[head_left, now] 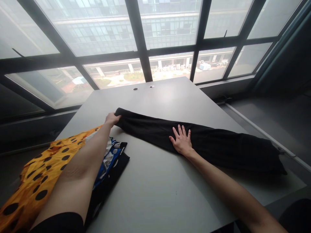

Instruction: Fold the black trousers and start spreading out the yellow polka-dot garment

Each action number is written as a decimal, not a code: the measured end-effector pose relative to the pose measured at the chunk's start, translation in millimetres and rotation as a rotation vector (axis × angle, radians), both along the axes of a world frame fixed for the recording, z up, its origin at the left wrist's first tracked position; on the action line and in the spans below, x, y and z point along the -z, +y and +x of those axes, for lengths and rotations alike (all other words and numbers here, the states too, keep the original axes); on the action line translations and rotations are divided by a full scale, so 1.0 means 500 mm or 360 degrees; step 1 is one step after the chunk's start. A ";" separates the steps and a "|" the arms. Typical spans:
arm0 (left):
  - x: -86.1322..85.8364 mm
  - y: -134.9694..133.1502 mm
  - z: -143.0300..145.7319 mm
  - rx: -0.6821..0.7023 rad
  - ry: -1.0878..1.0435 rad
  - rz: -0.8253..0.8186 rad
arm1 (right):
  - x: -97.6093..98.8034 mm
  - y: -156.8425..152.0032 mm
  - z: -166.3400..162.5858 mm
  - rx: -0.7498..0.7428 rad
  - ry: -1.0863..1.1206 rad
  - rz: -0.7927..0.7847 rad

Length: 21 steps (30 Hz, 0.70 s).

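A long black garment [218, 144] lies folded in a narrow strip across the grey table [157, 191], running from the middle left to the right edge. My left hand [111, 119] grips the garment's left end. My right hand [181, 140] lies flat on the garment's middle with its fingers spread, pressing it down.
A pile of clothes sits at the table's left: a yellow cloth with black dots [36, 174] over a blue and white piece [114, 155] and a black piece [116, 171]. Two round cable holes [143, 87] lie near the far edge, under large windows [155, 38].
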<state>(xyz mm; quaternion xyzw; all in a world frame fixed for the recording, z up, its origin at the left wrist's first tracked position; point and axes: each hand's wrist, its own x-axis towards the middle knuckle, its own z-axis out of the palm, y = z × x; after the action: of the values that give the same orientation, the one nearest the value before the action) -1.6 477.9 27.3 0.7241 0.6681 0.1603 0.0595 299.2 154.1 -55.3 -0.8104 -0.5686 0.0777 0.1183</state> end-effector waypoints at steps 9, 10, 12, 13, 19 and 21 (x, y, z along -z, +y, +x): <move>-0.175 -0.007 0.018 -0.0239 -0.0139 0.0245 | -0.025 0.135 -0.168 -0.0038 0.0366 0.0121; -0.188 -0.015 0.032 -0.0199 -0.0149 0.0255 | -0.033 0.140 -0.177 -0.0048 0.0466 0.0174; -0.203 -0.044 0.074 -0.0083 -0.0163 0.0250 | -0.052 0.140 -0.180 -0.0031 0.0729 0.0373; -0.206 -0.067 0.101 0.0006 -0.0168 0.0247 | -0.065 0.137 -0.173 0.0002 0.0912 0.0490; -0.166 -0.326 0.318 0.0706 -0.0112 0.0193 | -0.168 0.091 -0.049 0.0332 0.2599 0.0544; -0.135 -0.426 0.380 0.0873 -0.0082 0.0111 | -0.197 0.064 0.000 0.0409 0.2896 0.0489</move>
<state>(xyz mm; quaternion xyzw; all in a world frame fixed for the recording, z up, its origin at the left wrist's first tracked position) 188.5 264.8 94.8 0.8752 0.4395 0.1796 0.0926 299.0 186.1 43.1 -0.4697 -0.1670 0.5932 0.6322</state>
